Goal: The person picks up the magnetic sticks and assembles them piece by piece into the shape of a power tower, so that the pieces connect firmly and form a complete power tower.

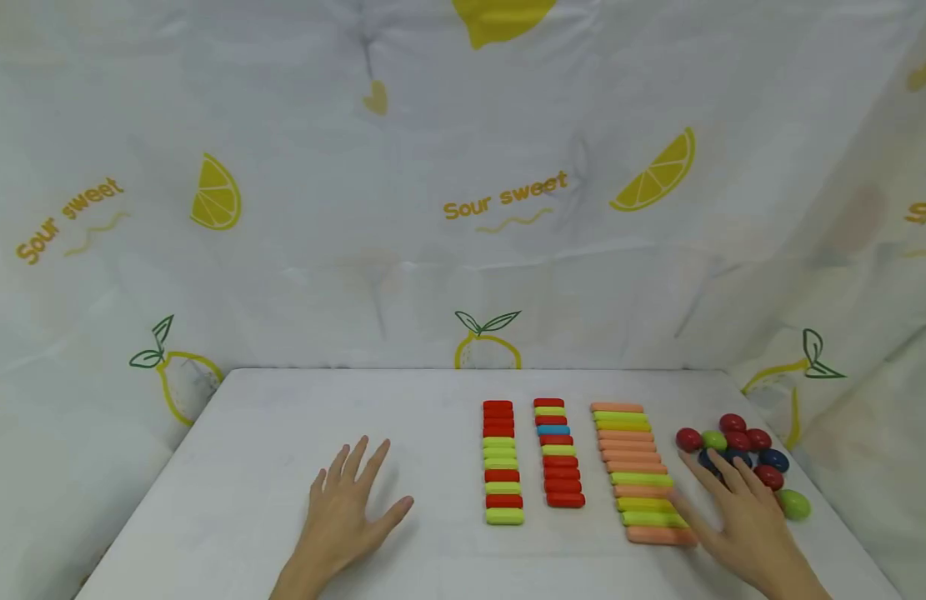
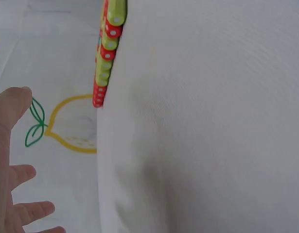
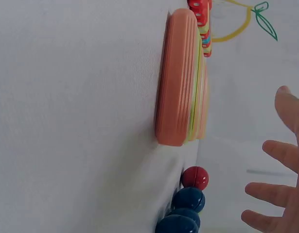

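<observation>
My left hand (image 1: pixel 342 512) hovers over the left part of the white table, fingers spread, holding nothing. Over the right side, my right hand (image 1: pixel 743 521) is likewise spread and holds nothing; in the head view it overlaps the near end of a column of long peach, yellow and lime ridged sticks (image 1: pixel 631 457) and part of a cluster of glossy balls. Those balls are red (image 1: pixel 733 423), dark blue (image 1: pixel 773 460) and green (image 1: pixel 794 504); the fingers hide some. In the right wrist view, a peach stick (image 3: pixel 176 82) lies nearest, with dark blue balls (image 3: pixel 189 200) beyond its end.
Between my hands lie two columns of shorter sticks: a red and lime one (image 1: pixel 502 462), and a mostly red one (image 1: pixel 562 473) with one blue stick (image 1: pixel 553 430). A white lemon-print cloth (image 1: pixel 342 300) hangs behind the table (image 1: pixel 230 467).
</observation>
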Action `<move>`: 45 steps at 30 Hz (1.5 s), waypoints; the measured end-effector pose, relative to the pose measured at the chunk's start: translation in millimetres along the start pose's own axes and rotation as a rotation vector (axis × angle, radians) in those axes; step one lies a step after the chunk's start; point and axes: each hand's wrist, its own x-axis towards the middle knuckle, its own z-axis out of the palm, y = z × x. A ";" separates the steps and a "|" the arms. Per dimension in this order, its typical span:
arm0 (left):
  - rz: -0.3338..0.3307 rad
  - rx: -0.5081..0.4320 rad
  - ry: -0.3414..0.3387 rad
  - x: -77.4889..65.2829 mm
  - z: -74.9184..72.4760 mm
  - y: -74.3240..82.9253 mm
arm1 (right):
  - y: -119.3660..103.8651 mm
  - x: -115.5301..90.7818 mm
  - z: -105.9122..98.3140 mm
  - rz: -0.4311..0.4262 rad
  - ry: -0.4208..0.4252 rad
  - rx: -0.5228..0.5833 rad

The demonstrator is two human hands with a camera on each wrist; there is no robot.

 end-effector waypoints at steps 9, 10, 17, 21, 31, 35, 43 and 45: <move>0.135 -0.189 -0.026 17.0 18.9 40.7 | 24.9 6.1 6.1 0.002 0.192 0.087; 0.150 -0.204 -0.038 18.4 20.7 45.2 | 27.5 6.8 5.9 0.013 0.189 0.080; 0.235 -0.301 -0.178 25.5 30.6 72.2 | 37.9 8.9 1.2 0.157 0.037 0.051; 0.275 -0.344 -0.229 26.2 38.3 80.6 | 38.8 10.4 0.6 0.207 -0.060 0.050; 0.306 -0.362 -0.330 24.4 54.7 92.2 | 42.3 8.9 3.8 0.252 -0.154 0.058; 0.278 -0.366 -0.354 24.5 56.1 94.9 | 43.7 8.6 5.7 0.265 -0.161 0.062; 0.252 -0.422 -0.401 23.5 55.5 96.3 | 40.3 6.6 2.3 0.295 -0.166 0.083; 0.255 -0.438 -0.419 23.3 54.7 95.8 | 34.2 4.8 -1.9 0.285 -0.134 0.097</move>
